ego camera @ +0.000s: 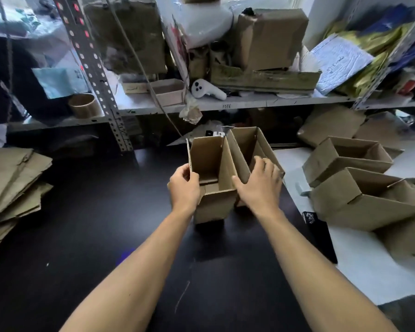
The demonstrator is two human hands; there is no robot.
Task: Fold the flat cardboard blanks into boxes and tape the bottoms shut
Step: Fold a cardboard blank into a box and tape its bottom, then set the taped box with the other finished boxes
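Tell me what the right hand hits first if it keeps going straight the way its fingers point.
Probably the cardboard box itself: the right hand already rests on its raised right flap, fingers pointing up and away toward it. Depth beyond is unclear.

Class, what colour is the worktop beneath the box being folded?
Black worktop, clearest in the head view.

The stack of flat blanks (12, 188) runs off the left edge, and the right hand (259, 185) hides part of the second box (247, 149)

centre: box (213, 188) stands on the table (106, 236), second box (249, 149) just behind it to the right | left hand (183, 188) at its left wall, right hand (259, 185) between the boxes | left: flat blanks (12, 185) | right: folded boxes (359, 188) | behind: shelf (249, 103)
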